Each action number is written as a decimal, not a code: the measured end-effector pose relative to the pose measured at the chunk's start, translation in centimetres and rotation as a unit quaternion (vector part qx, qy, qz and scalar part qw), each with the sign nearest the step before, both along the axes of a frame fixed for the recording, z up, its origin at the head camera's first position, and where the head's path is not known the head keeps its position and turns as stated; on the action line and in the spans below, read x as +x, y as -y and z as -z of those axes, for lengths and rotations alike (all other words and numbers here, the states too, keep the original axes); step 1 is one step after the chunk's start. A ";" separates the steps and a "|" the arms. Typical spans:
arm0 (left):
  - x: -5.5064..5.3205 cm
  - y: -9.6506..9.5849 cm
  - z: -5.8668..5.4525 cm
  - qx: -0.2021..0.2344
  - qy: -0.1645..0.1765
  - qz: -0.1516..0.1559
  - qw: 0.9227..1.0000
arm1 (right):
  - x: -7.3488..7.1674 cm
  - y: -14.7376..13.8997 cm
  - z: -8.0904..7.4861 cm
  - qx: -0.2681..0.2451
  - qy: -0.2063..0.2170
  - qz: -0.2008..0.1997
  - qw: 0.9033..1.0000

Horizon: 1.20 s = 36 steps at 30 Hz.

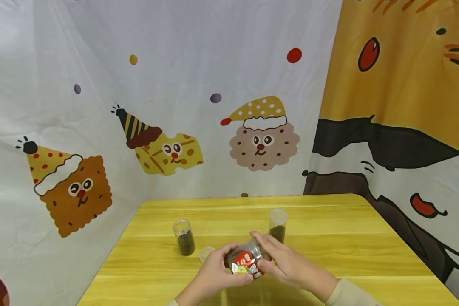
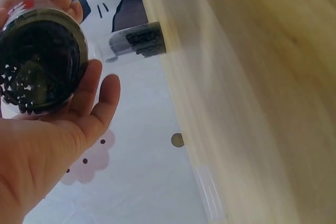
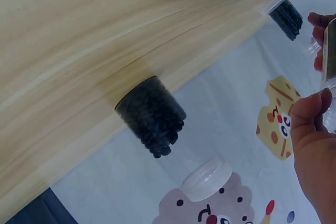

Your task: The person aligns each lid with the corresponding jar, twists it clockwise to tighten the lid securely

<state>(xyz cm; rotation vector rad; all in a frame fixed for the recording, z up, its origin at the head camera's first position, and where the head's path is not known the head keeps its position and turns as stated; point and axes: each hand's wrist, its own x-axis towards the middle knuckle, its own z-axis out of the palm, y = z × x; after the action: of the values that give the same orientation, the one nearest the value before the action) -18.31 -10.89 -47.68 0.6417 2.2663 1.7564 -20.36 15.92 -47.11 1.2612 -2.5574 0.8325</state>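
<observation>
Both hands hold a clear plastic jar (image 1: 242,262) with a red, colourful label and dark contents, tilted over on its side above the table. My left hand (image 1: 219,268) wraps round the body near the base, thumb below the label. At the opposite end my right hand (image 1: 287,259) grips the neck end, fingers over the top and thumb underneath. In the left wrist view the jar's round base (image 2: 42,61) shows dark bits inside. The right wrist view catches only a strip of the jar at its edge, beside the right hand (image 3: 315,150).
A clear, lidless cylinder (image 1: 185,239) partly filled with dark grains stands left on the wooden table (image 1: 229,212). Near it lies a small translucent lid (image 1: 206,254). Behind the right hand stands another clear cylinder (image 1: 278,219) with dark pieces. Printed cloth hangs behind the table.
</observation>
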 end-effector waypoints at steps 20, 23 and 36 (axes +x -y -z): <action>0.5 -0.8 0.4 -0.021 -0.099 -0.038 0.994 | 0.6 0.8 0.4 -0.033 -0.010 0.018 0.999; 0.5 -0.9 0.5 -0.016 -0.111 -0.048 0.993 | 0.5 1.0 0.4 -0.035 -0.011 0.013 0.999; 0.3 -1.4 -0.3 -0.045 -0.175 -0.075 0.981 | -0.3 1.0 0.1 -0.073 0.006 0.005 0.997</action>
<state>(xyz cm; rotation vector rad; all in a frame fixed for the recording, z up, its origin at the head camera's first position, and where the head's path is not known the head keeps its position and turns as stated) -18.02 -9.46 -47.38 0.8404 2.6744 1.7056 -20.70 14.96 -47.26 1.2019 -2.4588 1.0059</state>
